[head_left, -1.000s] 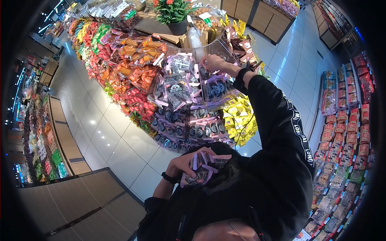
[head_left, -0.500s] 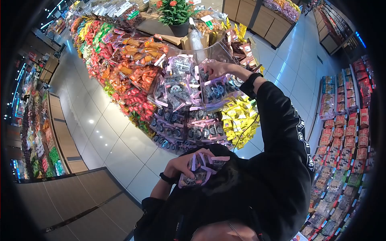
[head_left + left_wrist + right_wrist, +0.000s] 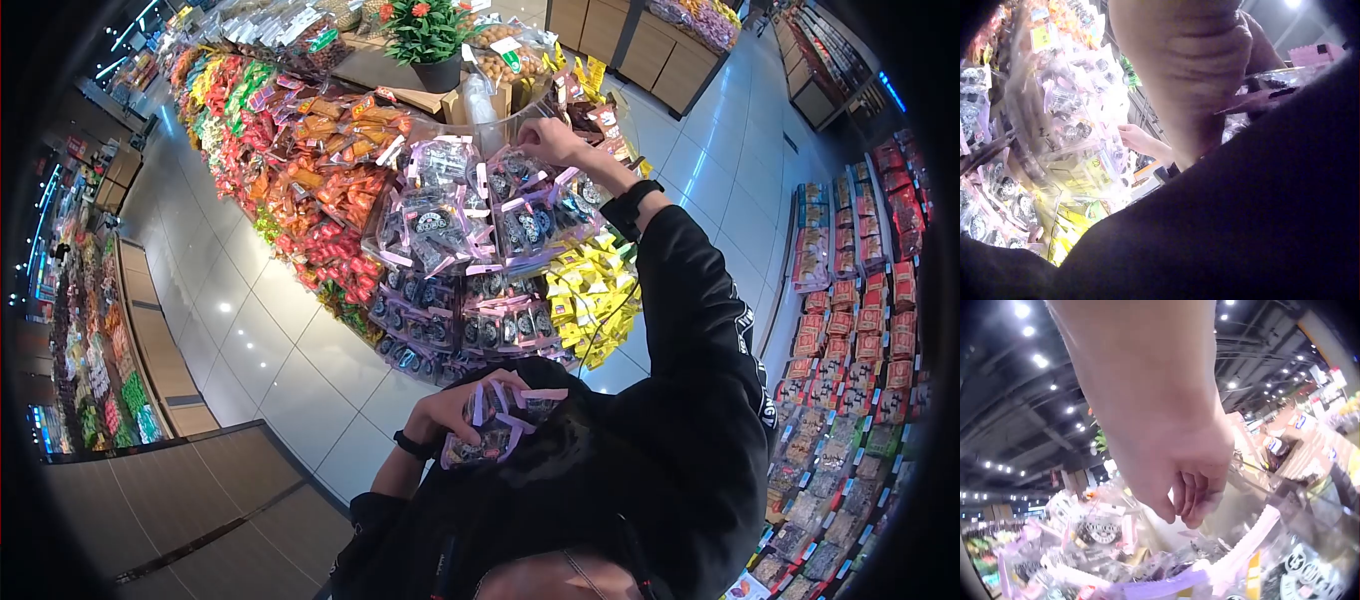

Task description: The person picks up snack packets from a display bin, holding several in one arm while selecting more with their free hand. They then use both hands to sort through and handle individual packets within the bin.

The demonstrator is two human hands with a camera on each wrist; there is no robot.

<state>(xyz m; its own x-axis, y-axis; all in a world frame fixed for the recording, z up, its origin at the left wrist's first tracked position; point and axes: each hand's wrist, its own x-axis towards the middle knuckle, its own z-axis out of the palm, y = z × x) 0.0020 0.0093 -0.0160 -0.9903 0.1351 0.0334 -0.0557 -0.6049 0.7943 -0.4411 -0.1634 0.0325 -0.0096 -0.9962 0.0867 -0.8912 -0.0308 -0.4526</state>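
My left hand (image 3: 440,412) grips several small clear packets with pink-purple edges (image 3: 488,442) against the front of the black jacket. In the left wrist view this hand (image 3: 1188,62) fills the top, packets partly behind it. Over the back of a clear bin of similar packets (image 3: 527,222) is my right hand (image 3: 550,140). The right wrist view shows that hand (image 3: 1175,450) with fingers loosely bent downward, a gap beside the thumb and nothing visible in it. Just below the fingertips lie packets with purple and white edges (image 3: 1166,584); whether they touch is unclear.
Orange and red wrapped goods (image 3: 325,190) fill the left of the display, yellow packets (image 3: 590,295) its right. A potted plant (image 3: 425,40) and a clear bin wall stand behind. Shelves (image 3: 850,340) line the right; a brown panelled surface (image 3: 190,500) is at lower left.
My right hand first came down over the packets, then lifted back toward the bin's rear wall, uncovering packets beneath it. My left hand keeps its grip on the packets.
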